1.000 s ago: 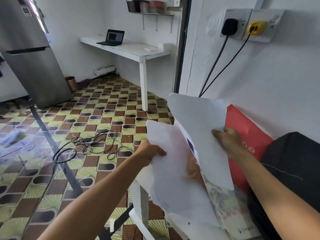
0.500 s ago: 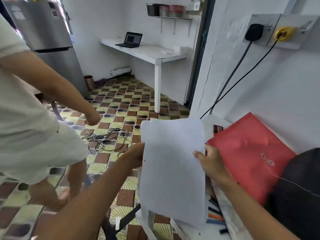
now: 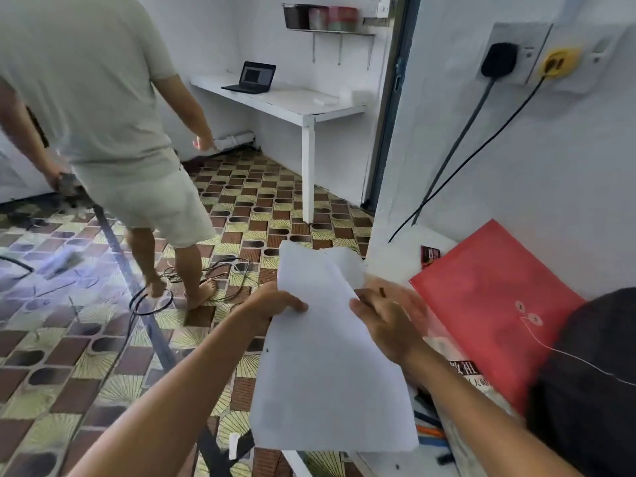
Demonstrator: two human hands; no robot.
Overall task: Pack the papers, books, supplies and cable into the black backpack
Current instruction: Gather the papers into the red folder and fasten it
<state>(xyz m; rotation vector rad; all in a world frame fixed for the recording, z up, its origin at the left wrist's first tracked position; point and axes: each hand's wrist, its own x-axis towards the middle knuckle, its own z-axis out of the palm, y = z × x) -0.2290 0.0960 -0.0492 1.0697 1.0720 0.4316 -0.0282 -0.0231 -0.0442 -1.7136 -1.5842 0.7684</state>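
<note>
- The papers [image 3: 330,356] were held above the white surface's [image 3: 395,259] edge, the left hand [image 3: 272,306] pinching their left edge and the right hand [image 3: 389,325] their right.
- A red envelope [image 3: 488,304] leaned just right of them.
- The black backpack [image 3: 592,380] sat far right.

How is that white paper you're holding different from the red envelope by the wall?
The white papers are plain and held in the air, gripped by the left hand and right hand; the red envelope leans against the wall, untouched. The envelope has a string clasp; the papers show none. Both are flat paper goods.
</note>
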